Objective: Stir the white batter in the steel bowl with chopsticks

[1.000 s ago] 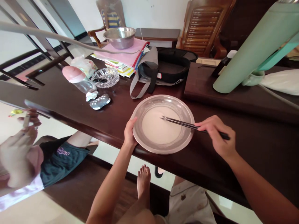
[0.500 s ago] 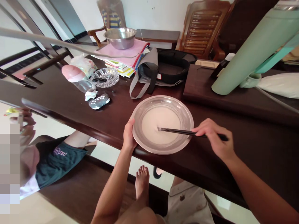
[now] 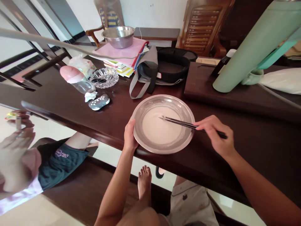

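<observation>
A wide metal bowl (image 3: 138, 138) stands at the table's front edge, holding a smooth off-white liquid (image 3: 160, 130). My left hand (image 3: 130, 135) grips the bowl's left side, thumb up at the rim and the other fingers hidden beneath. In my right hand (image 3: 217, 133) is a pair of black chopsticks (image 3: 182, 122), held closed together and slanting over the bowl's right rim. Their tips rest in the liquid near its middle.
Behind the bowl lies an open black-and-grey bag (image 3: 162, 67). Leftward are a patterned dark case (image 3: 99, 102), a pink-topped bottle (image 3: 76, 78), a glass ashtray (image 3: 104, 78) and a steel bowl (image 3: 118, 37) on books. A green flask (image 3: 249, 47) stands right. Another person's hands (image 3: 21, 128) show at left.
The chopstick tips have shifted slightly up and to the right within the liquid, with my right hand tilting a little. My left hand stays on the bowl.
</observation>
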A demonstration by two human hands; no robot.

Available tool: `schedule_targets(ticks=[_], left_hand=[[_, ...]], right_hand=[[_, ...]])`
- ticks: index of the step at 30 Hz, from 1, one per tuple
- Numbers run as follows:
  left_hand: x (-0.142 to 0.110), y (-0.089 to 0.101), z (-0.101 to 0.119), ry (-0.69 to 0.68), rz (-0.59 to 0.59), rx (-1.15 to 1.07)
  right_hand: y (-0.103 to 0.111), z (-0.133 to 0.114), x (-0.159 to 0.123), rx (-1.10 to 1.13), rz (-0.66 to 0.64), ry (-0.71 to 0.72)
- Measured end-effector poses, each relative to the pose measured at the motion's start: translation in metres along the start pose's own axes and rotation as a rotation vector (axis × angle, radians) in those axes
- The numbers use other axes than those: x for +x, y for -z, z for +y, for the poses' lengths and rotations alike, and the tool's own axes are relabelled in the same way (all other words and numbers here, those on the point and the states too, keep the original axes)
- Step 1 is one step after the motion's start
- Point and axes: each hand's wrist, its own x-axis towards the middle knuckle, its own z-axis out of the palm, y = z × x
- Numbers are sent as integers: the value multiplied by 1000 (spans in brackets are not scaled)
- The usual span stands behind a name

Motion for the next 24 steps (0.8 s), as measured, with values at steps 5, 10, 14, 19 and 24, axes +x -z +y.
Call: schedule_targets(ticks=[5, 10, 14, 19, 24], left_hand=[[1, 1, -2, -2, -11, -9], [2, 3, -4, -6, -12, -6], [3, 3, -4, 7, -21, -6], [2, 3, -3, 3, -12, -9], [1, 3, -3, -1, -38, -19]], right_hand=[[0, -1, 0, 114, -20, 22], [1, -2, 1, 30, 35, 15], [2, -2, 0, 156, 84, -13], [1, -4, 1, -4, -49, 7], [2, -2, 0, 125, 101, -1]])
